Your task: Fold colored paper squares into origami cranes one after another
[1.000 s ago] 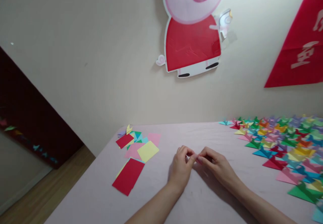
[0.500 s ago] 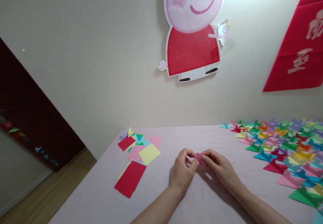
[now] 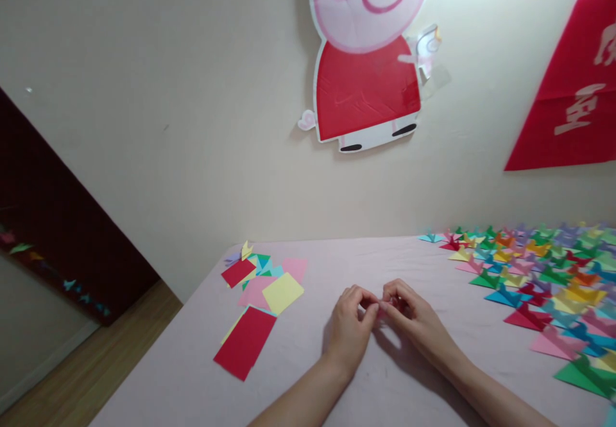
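My left hand [image 3: 347, 327] and my right hand [image 3: 418, 318] meet fingertip to fingertip over the pale pink table [image 3: 298, 363], near its middle. Both are closed in a pinch on a small pink folded paper [image 3: 382, 307], which is mostly hidden between the fingers. The hands rest low on the tabletop, wrists toward me.
Loose coloured paper squares [image 3: 260, 292] lie to the left of my hands, with a red sheet [image 3: 245, 342] closest to me. Several folded paper cranes [image 3: 539, 286] cover the table's right side. A cartoon pig cutout [image 3: 368, 54] and red banner [image 3: 572, 93] hang on the wall.
The pink paper showed as a small square between the fingertips half a second ago; now the fingers have closed over it and little of it shows. The hands stay in place.
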### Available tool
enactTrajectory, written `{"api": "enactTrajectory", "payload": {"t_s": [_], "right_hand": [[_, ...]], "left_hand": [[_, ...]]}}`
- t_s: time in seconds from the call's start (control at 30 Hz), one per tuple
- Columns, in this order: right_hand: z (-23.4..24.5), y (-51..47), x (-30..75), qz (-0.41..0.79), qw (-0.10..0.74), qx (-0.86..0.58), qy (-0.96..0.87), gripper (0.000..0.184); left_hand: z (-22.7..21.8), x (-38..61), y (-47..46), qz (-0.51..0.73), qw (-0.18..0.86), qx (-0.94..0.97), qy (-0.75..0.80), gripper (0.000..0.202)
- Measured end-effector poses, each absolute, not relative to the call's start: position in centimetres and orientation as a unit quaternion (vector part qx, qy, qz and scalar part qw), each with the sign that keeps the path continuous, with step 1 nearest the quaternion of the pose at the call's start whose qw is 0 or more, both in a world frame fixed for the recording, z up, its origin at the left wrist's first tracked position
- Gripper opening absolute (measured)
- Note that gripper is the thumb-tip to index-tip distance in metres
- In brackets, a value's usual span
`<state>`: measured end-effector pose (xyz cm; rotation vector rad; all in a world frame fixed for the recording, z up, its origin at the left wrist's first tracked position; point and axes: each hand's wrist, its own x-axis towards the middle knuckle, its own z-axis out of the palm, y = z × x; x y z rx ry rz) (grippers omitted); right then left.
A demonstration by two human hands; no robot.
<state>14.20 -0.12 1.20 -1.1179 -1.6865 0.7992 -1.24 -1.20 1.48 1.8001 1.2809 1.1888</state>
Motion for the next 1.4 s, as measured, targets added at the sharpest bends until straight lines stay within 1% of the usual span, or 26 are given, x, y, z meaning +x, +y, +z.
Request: {"api": "enactTrajectory", "payload": {"t_s": [0.1,0.23,0.33,0.4,0.47,0.57,0.67,0.77,0.9,0.97,1.07,1.23,1.4], "right_hand": [[1.2,-0.2,14.3,0.315,0.454,-0.469,-0.689,0.02],[0.9,-0.1,14.3,0.302,0.452,-0.481,-0.688,0.012],[0.8,-0.1,14.2,0.312,0.449,-0.487,-0.682,0.016],[0.8,-0.1,14.3,0.34,0.44,-0.484,-0.675,0.022],[0.6,0.0,14.4,0.366,0.433,-0.481,-0.669,0.023],[0.1,0.3,14.8,0.347,0.406,-0.487,-0.692,0.017],[-0.1,0.5,15.1,0.266,0.347,-0.491,-0.753,0.012],[0.3,0.4,15.4,0.197,0.318,-0.455,-0.808,0.014],[1.5,0.0,15.6,0.181,0.289,-0.384,-0.858,0.031],[1.8,-0.1,15.7,0.165,0.272,-0.365,-0.875,0.031],[1.9,-0.2,15.8,0.145,0.262,-0.349,-0.888,0.026],[1.5,0.0,16.0,0.136,0.286,-0.378,-0.87,0.019],[1.2,-0.1,16.0,0.154,0.296,-0.406,-0.851,0.015]], "left_hand": [[1.5,-1.3,-1.3,0.455,0.326,0.67,0.488,0.008],[1.3,-1.3,-1.2,0.469,0.343,0.646,0.495,0.008],[1.1,-1.3,-1.0,0.483,0.366,0.618,0.501,0.008],[0.9,-1.3,-0.8,0.483,0.376,0.605,0.508,0.008],[0.9,-1.4,-0.8,0.473,0.372,0.601,0.526,0.009],[1.1,-1.5,-1.1,0.42,0.309,0.643,0.561,0.016],[1.3,-1.6,-1.4,0.339,0.218,0.717,0.569,0.021],[1.2,-1.6,-1.6,0.302,0.168,0.746,0.57,0.023],[0.9,-1.8,-1.4,0.305,0.128,0.768,0.548,0.028],[1.0,-2.1,-1.3,0.298,0.117,0.788,0.525,0.033],[1.5,-2.3,-1.5,0.284,0.097,0.814,0.497,0.034],[2.4,-2.2,-2.0,0.255,0.053,0.841,0.474,0.026],[2.6,-2.1,-2.3,0.251,0.052,0.839,0.479,0.008]]}}
